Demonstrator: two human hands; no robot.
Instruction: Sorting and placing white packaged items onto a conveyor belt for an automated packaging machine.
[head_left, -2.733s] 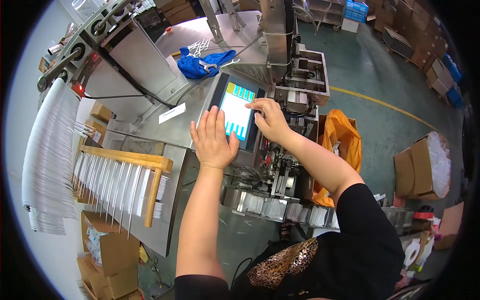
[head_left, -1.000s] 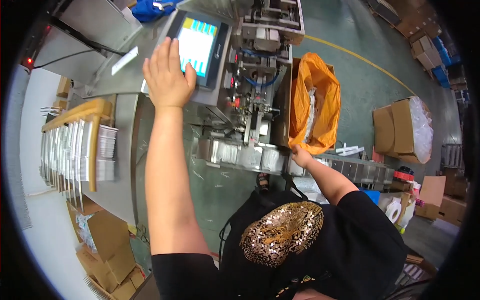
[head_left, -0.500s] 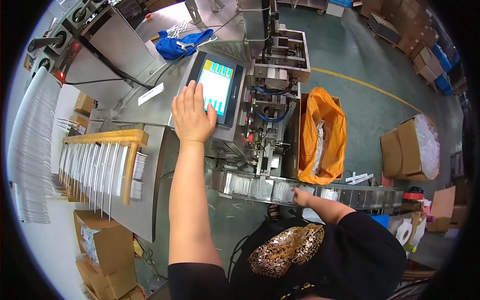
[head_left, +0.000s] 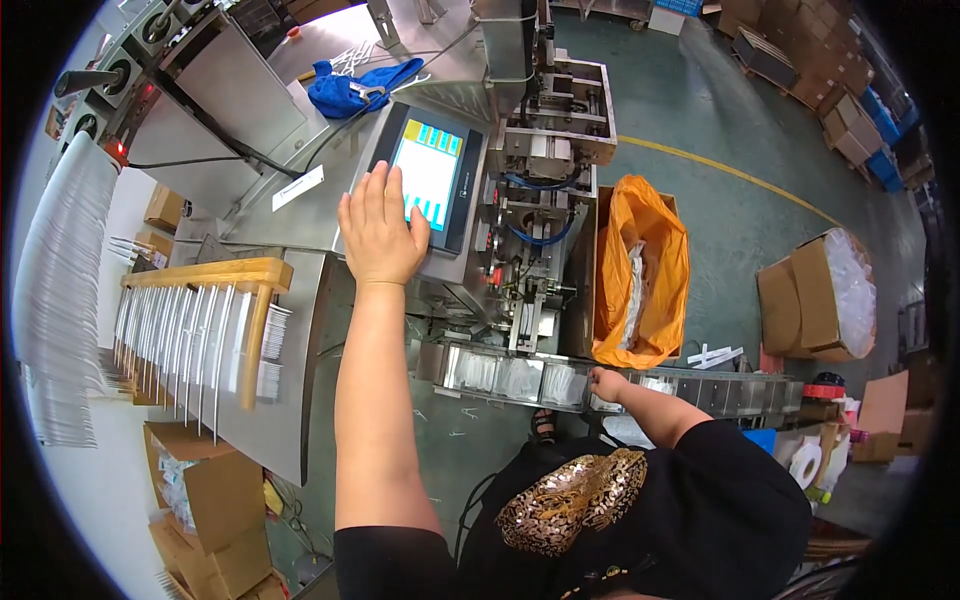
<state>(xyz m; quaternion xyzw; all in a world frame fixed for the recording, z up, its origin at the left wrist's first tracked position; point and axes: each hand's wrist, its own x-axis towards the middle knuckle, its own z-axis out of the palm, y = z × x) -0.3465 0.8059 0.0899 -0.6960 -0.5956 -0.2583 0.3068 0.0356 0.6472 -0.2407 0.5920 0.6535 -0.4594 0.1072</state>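
My left hand [head_left: 383,228] lies flat, fingers extended and close together, over the left edge of a touch-screen panel [head_left: 425,178] on a steel machine. Its fingertips are beside the lit screen, and nothing is held. My right hand [head_left: 607,384] is at the compartmented conveyor track [head_left: 720,392], its fingers curled in at the edge of one compartment. Whatever it may hold is hidden. Thin white pieces in bundles [head_left: 518,379] fill the compartments to its left. Directly beyond my right hand stands a carton lined with an orange bag [head_left: 668,285], with white strips inside.
On the left, a wooden rack [head_left: 205,272] with metal rods rests on a steel table [head_left: 300,400]. A blue cloth [head_left: 360,90] lies on the machine top. Exposed machine mechanisms [head_left: 545,150] stand between panel and carton. Another carton [head_left: 815,300] with clear plastic sits at right.
My right hand has gone from a pointing finger to curled fingers and shifted slightly toward the track's far edge. The left hand stays by the panel. The whole view has shifted slightly.
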